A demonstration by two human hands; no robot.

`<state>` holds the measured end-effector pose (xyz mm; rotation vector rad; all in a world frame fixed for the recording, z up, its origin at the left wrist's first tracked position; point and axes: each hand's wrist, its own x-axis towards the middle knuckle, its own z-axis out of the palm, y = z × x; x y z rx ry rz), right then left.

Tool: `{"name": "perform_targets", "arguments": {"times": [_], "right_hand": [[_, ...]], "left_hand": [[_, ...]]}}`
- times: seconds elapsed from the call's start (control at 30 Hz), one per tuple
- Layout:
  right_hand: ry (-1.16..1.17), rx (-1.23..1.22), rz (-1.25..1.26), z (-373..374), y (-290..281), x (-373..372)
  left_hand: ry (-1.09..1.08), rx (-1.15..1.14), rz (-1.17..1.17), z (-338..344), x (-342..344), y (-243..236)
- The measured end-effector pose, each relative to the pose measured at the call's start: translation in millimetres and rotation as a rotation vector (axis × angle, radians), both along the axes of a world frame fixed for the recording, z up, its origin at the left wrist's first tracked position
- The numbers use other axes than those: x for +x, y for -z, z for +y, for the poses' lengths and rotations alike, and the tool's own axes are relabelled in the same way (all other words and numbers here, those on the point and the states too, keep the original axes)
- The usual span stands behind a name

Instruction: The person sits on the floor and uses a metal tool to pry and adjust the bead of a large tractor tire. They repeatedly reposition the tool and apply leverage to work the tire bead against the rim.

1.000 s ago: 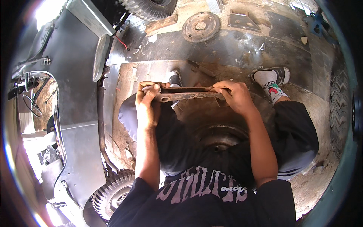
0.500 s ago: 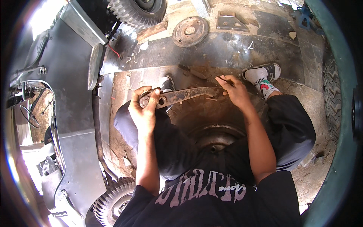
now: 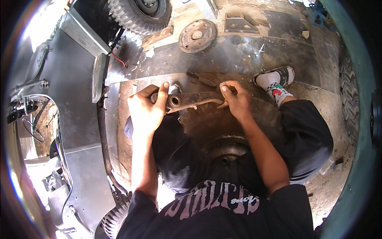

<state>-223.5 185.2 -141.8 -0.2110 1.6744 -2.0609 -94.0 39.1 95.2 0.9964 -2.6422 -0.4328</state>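
A worn brown metal lever arm [image 3: 193, 100] stretches level between my hands, above a dusty tyre [image 3: 203, 123] that lies between my legs. My left hand [image 3: 149, 105] is closed around its broad left end, the thumb raised on top beside a round bored hole. At the narrow, bent right end, my right hand [image 3: 236, 97] has its fingers curled in on the tip. Whether a small dark piece is also inside the right fingers cannot be made out.
A rusty round plate [image 3: 197, 36], a triangular metal bracket [image 3: 240, 24] and a wood block [image 3: 157, 36] lie ahead on metal sheets. A wheel [image 3: 141, 14] stands far left. Grey vehicle bodywork [image 3: 83, 119] runs along the left; a treaded tyre [image 3: 349, 103] is at right.
My right hand has come left onto the arm's narrow end; before, it was apart, pinching a small dark thing. The arm has shifted and turned slightly, and my left hand has moved a little left.
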Motion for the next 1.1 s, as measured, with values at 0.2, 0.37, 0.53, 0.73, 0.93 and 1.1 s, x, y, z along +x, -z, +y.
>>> {"name": "perform_targets", "arguments": {"times": [0.2, 0.37, 0.53, 0.73, 0.93, 1.1], "right_hand": [[-0.039, -0.112, -0.111, -26, -30, 32], [-0.029, -0.209, 0.039, -57, -71, 58], [0.074, 0.09, 0.312, -56, -62, 57], [0.188, -0.127, 0.394, -67, -80, 79], [0.164, 0.16, 0.308, -56, -43, 54], [0.114, -0.066, 0.388, -74, -88, 80]], "left_hand": [[0.205, 0.25, 0.423, -24, 9, 29], [0.329, 0.602, 0.677, -28, 13, 45], [0.237, 0.733, 0.792, -28, 16, 47], [0.189, 0.811, 0.837, -24, 14, 50], [0.119, 0.846, 0.853, -33, 19, 52], [0.139, 0.86, 0.857, -35, 21, 53]]}}
